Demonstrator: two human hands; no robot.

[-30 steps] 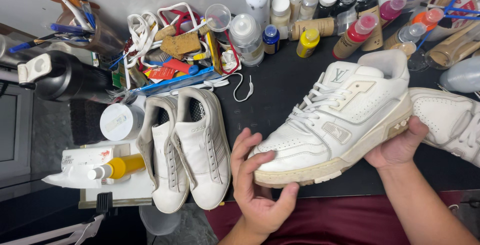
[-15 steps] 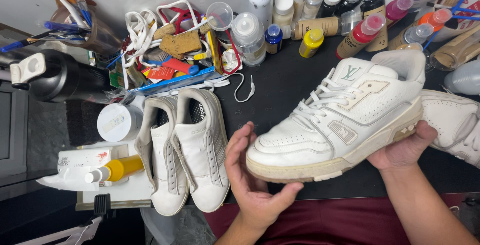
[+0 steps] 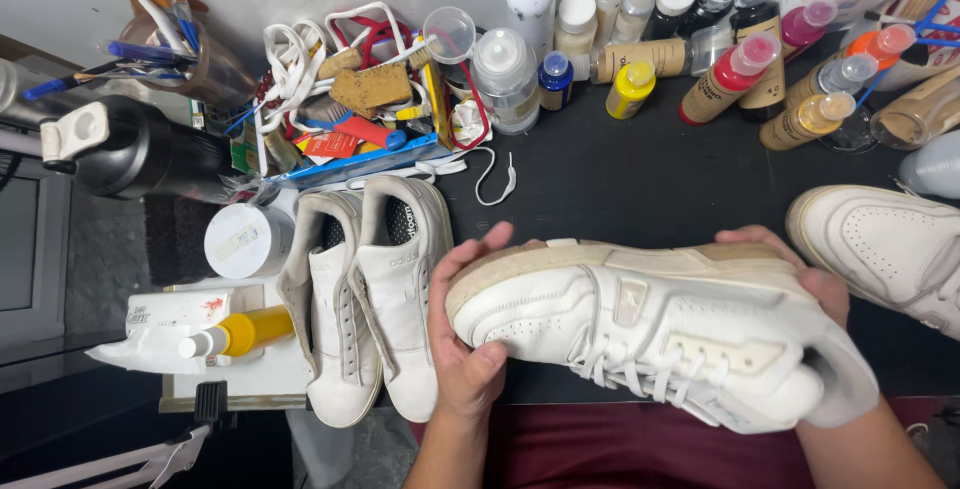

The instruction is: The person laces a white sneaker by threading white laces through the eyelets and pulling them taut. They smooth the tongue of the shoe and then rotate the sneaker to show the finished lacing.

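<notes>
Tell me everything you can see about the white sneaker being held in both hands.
The white sneaker is a chunky lace-up that looks like leather, with stitched panels, small holes over the toe and white laces. It is tipped on its side, the sole edge turned toward the back of the black table, toe pointing left. The rim of its sole looks yellowed and dirty. The left hand cups the toe, thumb on the upper; the right hand grips the heel end. It is held above the table, not resting on it.

pair of laceless white shoes (image 3: pixel 365 304) lying beside me, paint bottles (image 3: pixel 720 69) crowding back, yellow-capped tube (image 3: pixel 240 332) resting left.
</notes>
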